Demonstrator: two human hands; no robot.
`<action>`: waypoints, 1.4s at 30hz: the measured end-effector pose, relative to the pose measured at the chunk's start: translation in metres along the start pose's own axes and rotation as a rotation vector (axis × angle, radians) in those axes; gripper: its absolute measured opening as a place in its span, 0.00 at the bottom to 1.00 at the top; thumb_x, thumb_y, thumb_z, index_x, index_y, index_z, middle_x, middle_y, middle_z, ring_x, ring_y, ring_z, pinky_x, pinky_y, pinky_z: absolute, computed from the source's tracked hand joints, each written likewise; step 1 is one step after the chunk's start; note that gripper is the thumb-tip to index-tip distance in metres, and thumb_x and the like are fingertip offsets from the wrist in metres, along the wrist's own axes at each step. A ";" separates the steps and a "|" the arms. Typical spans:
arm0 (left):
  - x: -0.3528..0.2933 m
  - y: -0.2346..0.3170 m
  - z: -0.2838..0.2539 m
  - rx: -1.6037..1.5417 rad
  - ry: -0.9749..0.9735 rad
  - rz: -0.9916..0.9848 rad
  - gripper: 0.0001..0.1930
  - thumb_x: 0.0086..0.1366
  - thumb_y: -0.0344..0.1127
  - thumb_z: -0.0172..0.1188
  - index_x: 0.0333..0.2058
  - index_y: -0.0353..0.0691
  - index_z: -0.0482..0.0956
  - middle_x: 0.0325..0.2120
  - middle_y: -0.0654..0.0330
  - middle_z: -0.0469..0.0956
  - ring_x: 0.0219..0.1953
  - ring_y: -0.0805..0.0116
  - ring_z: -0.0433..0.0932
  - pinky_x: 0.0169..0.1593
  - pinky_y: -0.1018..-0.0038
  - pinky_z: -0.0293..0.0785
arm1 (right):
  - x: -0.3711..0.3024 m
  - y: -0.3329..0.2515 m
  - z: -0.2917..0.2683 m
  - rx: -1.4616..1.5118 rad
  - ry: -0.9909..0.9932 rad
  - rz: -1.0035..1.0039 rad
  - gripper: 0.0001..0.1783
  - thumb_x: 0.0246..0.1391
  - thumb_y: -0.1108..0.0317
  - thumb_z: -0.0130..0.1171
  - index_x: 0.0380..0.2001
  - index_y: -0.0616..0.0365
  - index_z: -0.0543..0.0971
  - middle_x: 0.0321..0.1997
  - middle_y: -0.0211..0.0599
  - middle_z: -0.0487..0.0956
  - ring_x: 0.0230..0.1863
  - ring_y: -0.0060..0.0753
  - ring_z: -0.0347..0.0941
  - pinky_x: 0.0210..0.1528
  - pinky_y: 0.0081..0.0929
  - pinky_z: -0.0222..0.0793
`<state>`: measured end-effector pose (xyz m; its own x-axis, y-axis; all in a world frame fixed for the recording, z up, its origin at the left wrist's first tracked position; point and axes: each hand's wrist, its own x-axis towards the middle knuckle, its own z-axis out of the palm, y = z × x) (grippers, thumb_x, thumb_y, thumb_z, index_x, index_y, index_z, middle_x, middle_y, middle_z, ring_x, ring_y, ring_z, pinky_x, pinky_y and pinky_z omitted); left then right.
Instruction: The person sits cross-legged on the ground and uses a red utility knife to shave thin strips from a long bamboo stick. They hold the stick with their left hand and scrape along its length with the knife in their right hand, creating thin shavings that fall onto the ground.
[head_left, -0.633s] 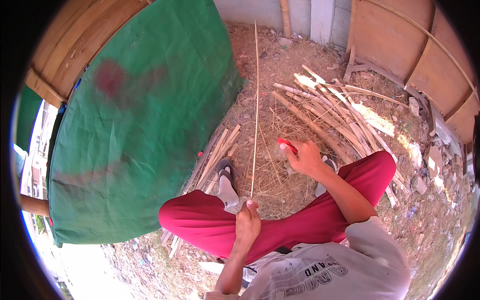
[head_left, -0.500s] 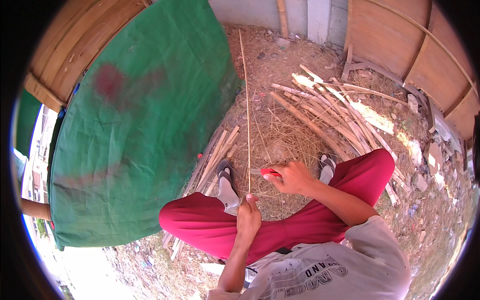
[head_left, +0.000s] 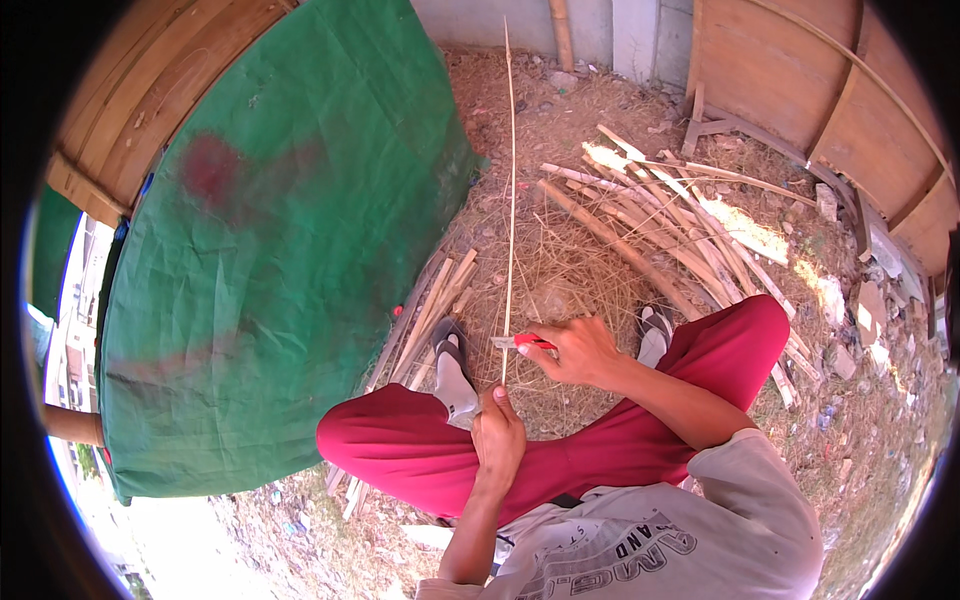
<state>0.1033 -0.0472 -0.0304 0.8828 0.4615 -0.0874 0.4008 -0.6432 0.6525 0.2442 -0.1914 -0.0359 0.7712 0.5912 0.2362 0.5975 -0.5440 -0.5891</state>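
Note:
A long, thin, pale bamboo strip (head_left: 512,200) stretches away from me, its far tip in front of the wall. My left hand (head_left: 497,440) is closed around its near end, close to my left thigh. In my right hand (head_left: 583,352) is a red-handled knife (head_left: 533,341), gripped in closed fingers. The short metal blade lies across the strip a little beyond my left thumb and appears to touch it.
A heap of split bamboo pieces (head_left: 660,215) lies ahead to the right, with more pieces (head_left: 430,310) by my left sandal (head_left: 452,345). A green tarp (head_left: 290,250) hangs on the left. Dry shavings (head_left: 560,270) cover the ground. Wooden panels (head_left: 780,70) stand at right.
The far end of the strip has swung up and to the right. The blade has shifted slightly left and now crosses the strip. My left hand has barely moved.

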 end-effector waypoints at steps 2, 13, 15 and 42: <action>-0.001 -0.004 -0.001 -0.008 -0.068 -0.002 0.19 0.79 0.43 0.38 0.44 0.35 0.74 0.27 0.35 0.80 0.34 0.29 0.78 0.37 0.42 0.71 | -0.002 0.000 0.000 -0.005 -0.013 0.015 0.26 0.59 0.42 0.58 0.43 0.54 0.87 0.20 0.44 0.82 0.16 0.44 0.77 0.19 0.40 0.71; -0.016 -0.012 0.003 0.022 -0.158 -0.065 0.21 0.78 0.44 0.38 0.40 0.32 0.76 0.27 0.32 0.79 0.35 0.28 0.79 0.39 0.40 0.73 | 0.009 0.011 -0.006 -0.146 -0.028 0.012 0.25 0.57 0.40 0.59 0.42 0.49 0.88 0.14 0.42 0.79 0.11 0.40 0.72 0.15 0.37 0.67; -0.017 -0.013 0.001 -0.017 -0.145 -0.042 0.22 0.78 0.45 0.38 0.40 0.32 0.75 0.27 0.32 0.79 0.35 0.27 0.79 0.38 0.40 0.73 | 0.009 0.011 -0.005 -0.161 -0.046 0.028 0.25 0.57 0.40 0.59 0.41 0.49 0.88 0.13 0.41 0.78 0.11 0.39 0.72 0.15 0.37 0.67; -0.146 -0.080 -0.090 0.160 -0.314 0.115 0.14 0.76 0.39 0.45 0.41 0.33 0.74 0.15 0.38 0.75 0.21 0.32 0.77 0.25 0.44 0.73 | 0.050 0.079 -0.046 -0.261 0.111 0.450 0.27 0.60 0.40 0.54 0.36 0.53 0.88 0.28 0.54 0.83 0.33 0.54 0.82 0.38 0.47 0.78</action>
<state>-0.0797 -0.0080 -0.0021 0.9464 0.1869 -0.2634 0.3062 -0.7785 0.5479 0.3398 -0.2325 -0.0347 0.9741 0.2061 0.0930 0.2259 -0.8677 -0.4429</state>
